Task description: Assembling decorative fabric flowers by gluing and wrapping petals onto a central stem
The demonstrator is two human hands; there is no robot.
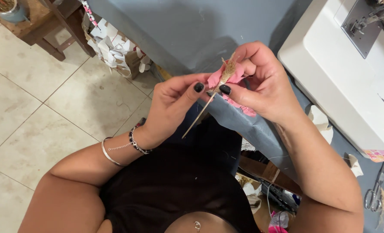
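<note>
My left hand (171, 105) and my right hand (265, 84) meet in front of my chest, above the edge of a grey-blue cloth-covered table (192, 39). Between the fingertips I pinch a small piece of pink fabric (232, 78) wrapped around the top of a thin wooden stick (199, 115). A tuft of tan, straw-like fibre (229, 68) sticks up from the pink fabric. The stick slants down to the left below my left thumb. My right fingers curl around the fabric bundle, and more pink fabric shows under that palm.
A white sewing machine (351, 82) stands at the right on the table. Small scissors (374, 192) lie at the far right edge. A cardboard box of white scraps (114, 47) and a wooden stool (53, 26) sit on the tiled floor (36, 112).
</note>
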